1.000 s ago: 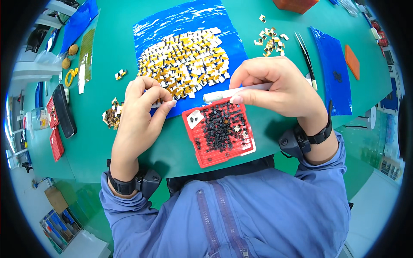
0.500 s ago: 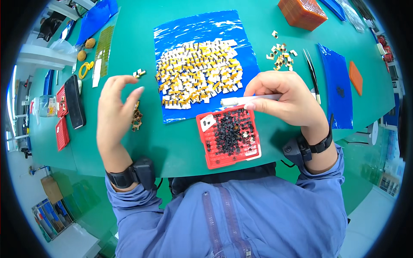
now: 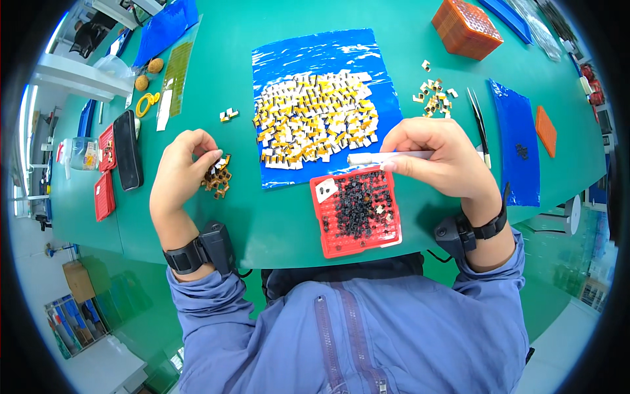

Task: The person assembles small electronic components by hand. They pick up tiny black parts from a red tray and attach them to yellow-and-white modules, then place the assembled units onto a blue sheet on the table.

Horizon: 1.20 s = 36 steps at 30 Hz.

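Observation:
My right hand pinches a slim white pen-like stick, its pale wrapped-looking tip pointing left above the far edge of a red tray. Many small black ring-like parts and a few pale bits lie in that tray. My left hand is at a small heap of brown-gold parts, thumb and forefinger brought together; whatever they grip is too small to make out. Between the hands, on a blue sheet, spreads a dense layer of small white and yellow pieces.
Right of the sheet are loose gold-white pieces, tweezers, another blue sheet and an orange stack of trays. At left lie a black case, yellow scissors and smaller red trays.
My left hand has come down onto the brown-gold heap, its thumb and forefinger closing from apart. The right hand keeps the white stick over the tray edge. The whole view has shifted slightly.

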Each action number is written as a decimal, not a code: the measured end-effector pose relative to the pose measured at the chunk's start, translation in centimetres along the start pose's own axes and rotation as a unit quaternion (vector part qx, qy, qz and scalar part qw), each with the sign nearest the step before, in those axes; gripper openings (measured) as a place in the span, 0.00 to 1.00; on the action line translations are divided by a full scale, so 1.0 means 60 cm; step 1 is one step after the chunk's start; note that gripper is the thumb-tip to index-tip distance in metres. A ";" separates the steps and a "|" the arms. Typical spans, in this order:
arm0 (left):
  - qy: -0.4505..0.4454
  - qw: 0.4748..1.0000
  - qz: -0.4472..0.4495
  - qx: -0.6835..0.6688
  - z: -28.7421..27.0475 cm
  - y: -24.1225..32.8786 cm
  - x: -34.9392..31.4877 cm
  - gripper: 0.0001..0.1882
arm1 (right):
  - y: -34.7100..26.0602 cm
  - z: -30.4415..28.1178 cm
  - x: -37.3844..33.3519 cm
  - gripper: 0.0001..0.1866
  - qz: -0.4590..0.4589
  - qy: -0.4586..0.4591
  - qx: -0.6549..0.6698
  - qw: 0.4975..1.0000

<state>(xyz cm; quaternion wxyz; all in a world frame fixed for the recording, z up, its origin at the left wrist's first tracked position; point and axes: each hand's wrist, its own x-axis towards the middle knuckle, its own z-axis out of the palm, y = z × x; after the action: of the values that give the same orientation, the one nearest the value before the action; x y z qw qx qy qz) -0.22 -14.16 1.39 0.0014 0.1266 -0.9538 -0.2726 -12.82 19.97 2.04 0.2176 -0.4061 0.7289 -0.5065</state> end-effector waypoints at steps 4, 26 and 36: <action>-0.004 1.000 0.015 0.013 -0.001 -0.001 -0.001 0.06 | 0.000 -0.001 0.000 0.06 -0.007 0.000 -0.021 1.000; 0.063 0.990 0.013 -0.125 -0.002 0.016 -0.002 0.05 | 0.003 0.003 0.000 0.07 -0.020 0.002 -0.019 1.000; 0.003 0.898 0.095 -0.430 0.038 0.106 -0.016 0.04 | -0.013 0.012 0.001 0.07 -0.062 -0.057 -0.014 0.996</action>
<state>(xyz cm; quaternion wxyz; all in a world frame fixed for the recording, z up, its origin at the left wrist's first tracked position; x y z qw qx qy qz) -1.00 -7.55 2.80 0.0845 0.0231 -0.7514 -0.6540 -12.03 19.40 2.49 0.2216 -0.4816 0.6960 -0.4844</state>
